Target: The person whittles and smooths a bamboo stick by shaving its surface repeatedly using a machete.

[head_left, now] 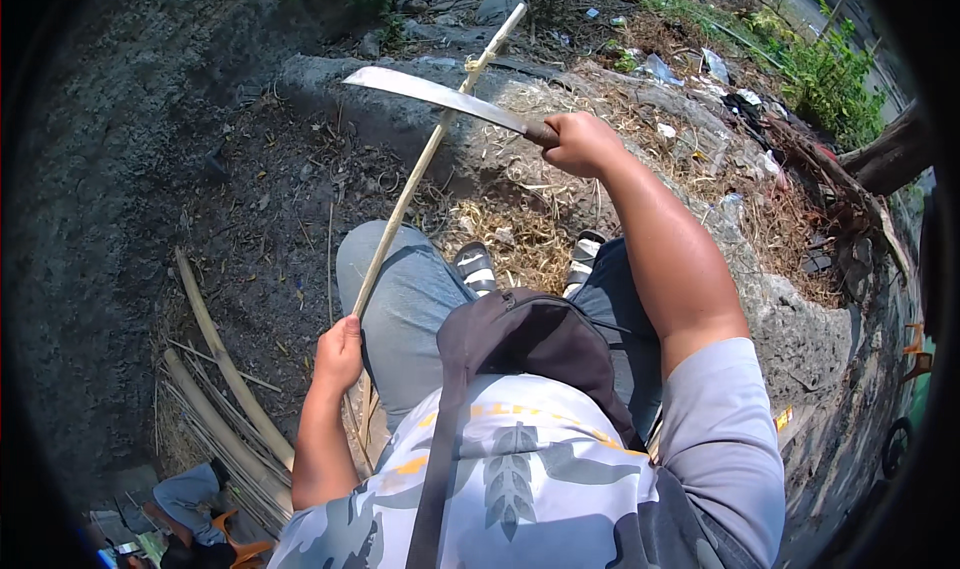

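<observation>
My left hand (pixel 340 353) is closed round the lower part of a long pale stick (pixel 408 191), which slants up and away past my left knee. In my right hand (pixel 582 144) is the short wooden handle of a machete (pixel 440 91), held out ahead with the arm extended. Its long curved blade lies across the stick in this view, below a knot-like joint near the stick's far end. Whether blade and stick touch, I cannot tell. A dark shoulder bag (pixel 530 354) rests on my lap.
Thick curved poles (pixel 225 344) and thin strips lie on the ground to my left. Pale shavings (pixel 515 229) are heaped around my sandals. Beyond stand a low stone ledge (pixel 330 79), litter and green plants (pixel 835 79). Another person's leg (pixel 188 499) shows at the lower left.
</observation>
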`<action>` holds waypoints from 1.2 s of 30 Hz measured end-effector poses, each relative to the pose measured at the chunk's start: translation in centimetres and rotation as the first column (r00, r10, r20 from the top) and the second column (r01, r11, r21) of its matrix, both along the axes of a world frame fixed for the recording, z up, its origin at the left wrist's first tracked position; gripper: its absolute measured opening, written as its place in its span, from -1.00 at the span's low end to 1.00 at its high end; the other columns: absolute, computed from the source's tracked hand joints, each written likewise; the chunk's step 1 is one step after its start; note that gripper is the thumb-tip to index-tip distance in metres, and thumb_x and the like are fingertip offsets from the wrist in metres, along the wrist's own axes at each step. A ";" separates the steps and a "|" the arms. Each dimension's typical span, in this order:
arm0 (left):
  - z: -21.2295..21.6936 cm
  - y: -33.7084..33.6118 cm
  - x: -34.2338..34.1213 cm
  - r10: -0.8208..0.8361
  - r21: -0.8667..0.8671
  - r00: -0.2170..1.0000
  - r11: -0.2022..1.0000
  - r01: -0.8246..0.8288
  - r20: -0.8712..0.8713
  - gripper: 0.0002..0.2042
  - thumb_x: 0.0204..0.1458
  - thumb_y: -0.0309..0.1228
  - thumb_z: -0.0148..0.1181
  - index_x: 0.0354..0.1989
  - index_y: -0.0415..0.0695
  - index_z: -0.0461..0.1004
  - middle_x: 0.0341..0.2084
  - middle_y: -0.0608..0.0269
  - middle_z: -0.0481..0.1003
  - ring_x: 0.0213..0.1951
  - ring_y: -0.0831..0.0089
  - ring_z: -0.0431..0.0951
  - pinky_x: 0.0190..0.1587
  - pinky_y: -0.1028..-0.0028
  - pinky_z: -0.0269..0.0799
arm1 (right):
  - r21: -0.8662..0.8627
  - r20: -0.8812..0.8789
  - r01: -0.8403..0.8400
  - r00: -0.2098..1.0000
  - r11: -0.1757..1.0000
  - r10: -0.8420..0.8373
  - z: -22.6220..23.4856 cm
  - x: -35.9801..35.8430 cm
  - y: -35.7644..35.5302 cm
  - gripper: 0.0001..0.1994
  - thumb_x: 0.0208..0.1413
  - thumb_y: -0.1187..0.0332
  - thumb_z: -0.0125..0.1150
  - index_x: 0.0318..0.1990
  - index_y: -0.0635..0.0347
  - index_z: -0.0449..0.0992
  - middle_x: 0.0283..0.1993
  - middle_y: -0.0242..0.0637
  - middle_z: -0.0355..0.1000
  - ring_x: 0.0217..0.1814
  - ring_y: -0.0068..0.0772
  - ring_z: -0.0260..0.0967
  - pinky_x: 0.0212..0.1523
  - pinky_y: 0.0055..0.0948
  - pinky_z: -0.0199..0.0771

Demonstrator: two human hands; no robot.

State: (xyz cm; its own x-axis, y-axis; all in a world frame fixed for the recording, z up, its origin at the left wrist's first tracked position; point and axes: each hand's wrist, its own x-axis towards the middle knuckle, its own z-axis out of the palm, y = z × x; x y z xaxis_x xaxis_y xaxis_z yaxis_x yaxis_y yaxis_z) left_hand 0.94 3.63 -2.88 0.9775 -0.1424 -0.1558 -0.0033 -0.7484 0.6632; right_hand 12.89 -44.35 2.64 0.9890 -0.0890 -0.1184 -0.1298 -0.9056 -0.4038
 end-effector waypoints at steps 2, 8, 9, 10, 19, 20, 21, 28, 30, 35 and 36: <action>0.5 -0.2 0.2 -0.029 0.042 0.999 0.999 0.030 -0.013 -0.42 0.44 0.04 -0.17 -0.31 -0.31 0.45 -0.64 0.23 0.31 -0.49 0.44 0.32 -0.38 0.32 0.34 | 0.018 0.040 0.221 0.974 0.975 -0.222 -1.2 0.7 -1.6 -0.70 -0.05 0.21 0.27 -0.14 0.07 0.62 -0.17 -0.03 0.62 -0.09 0.03 0.58 -0.03 -0.06 0.55; 0.8 0.9 1.0 -0.037 0.029 0.984 0.999 0.043 -0.174 -0.40 0.43 0.08 -0.18 -0.37 -0.27 0.42 -0.61 0.28 0.33 -0.48 0.44 0.32 -0.36 0.34 0.33 | 0.082 -0.001 0.280 0.960 0.956 -0.281 -1.0 0.3 -2.4 -0.69 -0.04 0.19 0.26 -0.15 0.11 0.61 -0.21 -0.06 0.63 -0.12 -0.04 0.60 -0.08 -0.11 0.53; 0.8 0.9 1.1 -0.039 -0.003 0.979 0.999 0.039 -0.202 -0.40 0.43 0.10 -0.19 -0.44 -0.22 0.38 -0.61 0.34 0.32 -0.48 0.49 0.29 -0.39 0.39 0.29 | 0.082 -0.016 0.252 0.968 0.964 -0.252 -0.9 0.1 -2.1 -0.68 -0.04 0.18 0.26 -0.13 0.08 0.63 -0.16 -0.05 0.63 -0.07 -0.01 0.59 -0.02 -0.09 0.54; 0.7 0.9 1.2 -0.041 -0.002 0.978 0.999 0.041 -0.203 -0.40 0.43 0.10 -0.19 -0.44 -0.22 0.38 -0.61 0.34 0.32 -0.48 0.49 0.29 -0.39 0.39 0.29 | 0.084 -0.030 0.223 0.975 0.971 -0.221 -0.4 -0.1 -1.7 -0.67 -0.03 0.17 0.27 -0.11 0.04 0.65 -0.10 -0.04 0.63 -0.02 0.01 0.59 0.04 -0.08 0.54; 0.4 1.3 1.7 -0.026 0.003 0.974 1.000 0.028 -0.225 -0.37 0.43 0.13 -0.22 -0.48 -0.22 0.37 -0.60 0.32 0.34 -0.48 0.47 0.31 -0.37 0.40 0.30 | -0.189 -0.051 -0.299 0.954 0.935 0.294 1.7 -1.0 1.1 -0.67 -0.02 0.04 0.47 -0.17 -0.02 0.65 -0.20 -0.15 0.62 -0.08 -0.01 0.59 -0.06 -0.05 0.57; 0.2 1.5 1.7 -0.030 0.011 0.976 0.999 0.033 -0.217 -0.36 0.43 0.13 -0.22 -0.48 -0.22 0.37 -0.61 0.31 0.35 -0.48 0.45 0.33 -0.36 0.39 0.31 | -0.191 -0.049 -0.301 0.953 0.934 0.297 1.7 -1.1 1.2 -0.67 -0.02 0.04 0.47 -0.17 -0.02 0.65 -0.20 -0.15 0.62 -0.08 -0.01 0.59 -0.06 -0.05 0.57; 0.0 1.6 1.7 -0.033 0.018 0.977 0.999 0.038 -0.210 -0.35 0.43 0.13 -0.23 -0.48 -0.23 0.37 -0.61 0.29 0.35 -0.48 0.44 0.34 -0.35 0.38 0.32 | -0.138 -0.006 -0.318 0.947 0.938 0.320 1.7 -1.3 1.1 -0.67 -0.01 0.03 0.47 -0.21 0.01 0.64 -0.26 -0.15 0.62 -0.12 0.00 0.59 -0.11 -0.05 0.55; 0.3 1.0 1.5 -0.035 0.003 0.985 0.999 0.036 -0.171 -0.35 0.43 0.12 -0.23 -0.49 -0.24 0.39 -0.61 0.26 0.37 -0.48 0.42 0.36 -0.36 0.36 0.33 | -0.066 0.009 -0.124 0.992 0.990 0.125 1.5 -1.4 -1.6 -0.61 0.00 -0.09 0.46 -0.19 -0.04 0.64 -0.23 -0.17 0.62 -0.10 -0.05 0.59 -0.06 -0.08 0.55; 0.4 1.2 1.7 -0.061 0.010 0.982 0.998 0.064 -0.176 -0.35 0.43 0.11 -0.22 -0.50 -0.23 0.40 -0.61 0.27 0.38 -0.48 0.43 0.36 -0.36 0.37 0.33 | -0.221 0.092 -0.044 0.994 0.974 0.065 0.7 -1.3 -2.1 -0.62 0.01 -0.08 0.45 -0.22 -0.02 0.64 -0.24 -0.17 0.62 -0.10 -0.07 0.60 -0.07 -0.08 0.55; 0.1 1.5 1.7 -0.032 -0.011 0.975 0.999 0.030 -0.218 -0.36 0.43 0.11 -0.22 -0.50 -0.22 0.39 -0.61 0.28 0.37 -0.48 0.44 0.35 -0.36 0.37 0.32 | -0.266 0.049 -0.049 0.997 0.963 0.064 1.5 -1.5 -0.3 -0.65 0.05 0.00 0.44 -0.19 0.03 0.62 -0.18 -0.15 0.62 -0.06 -0.05 0.59 -0.03 -0.09 0.57; -0.1 1.6 1.7 -0.026 -0.024 0.973 0.999 0.021 -0.229 -0.36 0.43 0.11 -0.22 -0.50 -0.22 0.39 -0.61 0.29 0.37 -0.48 0.44 0.35 -0.36 0.37 0.32 | -0.243 0.062 -0.089 0.992 0.966 0.107 1.0 -1.5 -0.1 -0.66 0.05 0.03 0.43 -0.18 0.06 0.62 -0.16 -0.14 0.62 -0.05 -0.04 0.59 -0.01 -0.08 0.58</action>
